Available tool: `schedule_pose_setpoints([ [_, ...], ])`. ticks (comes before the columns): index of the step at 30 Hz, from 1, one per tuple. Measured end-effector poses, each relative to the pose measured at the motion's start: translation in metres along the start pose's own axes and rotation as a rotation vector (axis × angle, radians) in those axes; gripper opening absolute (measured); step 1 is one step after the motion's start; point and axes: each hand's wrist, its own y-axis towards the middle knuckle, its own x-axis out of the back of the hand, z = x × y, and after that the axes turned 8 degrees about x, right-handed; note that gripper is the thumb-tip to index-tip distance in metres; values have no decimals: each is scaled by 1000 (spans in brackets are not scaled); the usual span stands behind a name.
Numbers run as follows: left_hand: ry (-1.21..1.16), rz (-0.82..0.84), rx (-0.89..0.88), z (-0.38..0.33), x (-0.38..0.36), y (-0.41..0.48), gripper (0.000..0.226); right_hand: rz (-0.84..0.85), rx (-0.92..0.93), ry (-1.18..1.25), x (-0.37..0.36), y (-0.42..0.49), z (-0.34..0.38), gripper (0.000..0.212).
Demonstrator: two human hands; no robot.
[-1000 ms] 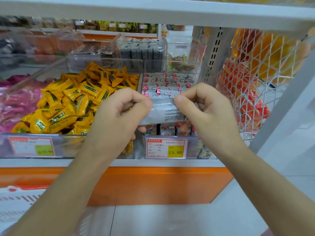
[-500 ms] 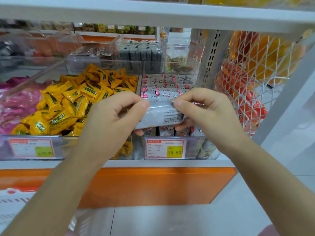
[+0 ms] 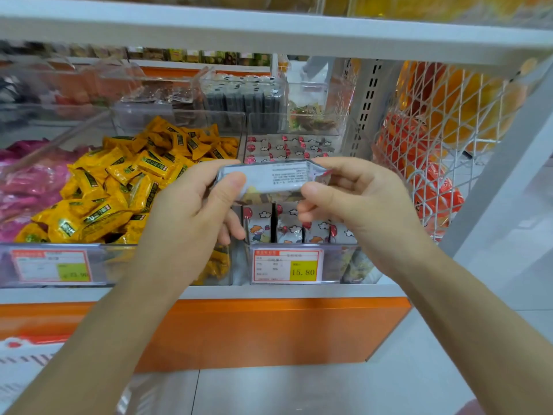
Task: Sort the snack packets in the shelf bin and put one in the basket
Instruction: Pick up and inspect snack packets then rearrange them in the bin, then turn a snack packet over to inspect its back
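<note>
The right price tag (image 3: 288,266) reads 15.80 (on its yellow patch). The left tag (image 3: 51,266) is blurred. Print on the packet (image 3: 269,181) is illegible.

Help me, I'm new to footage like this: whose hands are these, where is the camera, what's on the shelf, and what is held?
No machine here: a person wears one camera on the head, looking down at their own bare hands. The left hand and right hand each pinch an end of one silver snack packet, above a clear shelf bin of upright cartoon-printed packets with a price tag on its front. The neighbouring bin holds yellow packets; pink packets lie further left.
</note>
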Motion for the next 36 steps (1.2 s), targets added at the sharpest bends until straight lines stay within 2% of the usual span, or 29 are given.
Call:
schedule_pose_setpoints([
  [6, -74, 47, -31, -7, -10, -5, 25, -80, 42, 36, -10, -3, -6, 21],
  [9, -83, 39, 14, -8, -14, -8, 43, -11, 41, 24, -10, -2, -5, 31],
  [11, 67, -27, -49, -5, -11, -9, 50, -37, 66, -74, -6, -1, -3, 30],
  [13, 293, -83, -152, -4, -4, -6, 50, -96, 86, -219, 0, 2, -1, 28],
  [15, 497, -77, -180, -1, 4, -2, 45, -103, 90, -331, 3, 5, 0, 25],
  [17, 648, -48, -174, 6, 6, 0, 39, -55, 90, -380, 1, 6, -2, 21],
  [19, 697, -29, -160, 10, 6, 1, 37, 5, 92, -475, -5, 7, -5, 22],
  [23, 689, -28, -162, 11, 6, 1, 36, 171, 82, -610, -14, 12, -7, 24],
  [27, 665, -27, -156, 10, 4, 1, 36, 350, 134, -789, -25, 11, -14, 39],
  [31, 657, -30, -163, 9, 4, 1, 36, 354, 200, -952, -32, 11, -17, 27],
  [34, 651, -26, -170, 10, 6, 3, 35, 502, 274, -1129, -32, 11, -21, 17],
  [36, 642, -16, -169, 10, 7, 4, 35, 545, 267, -1162, -33, 11, -21, 23],
])
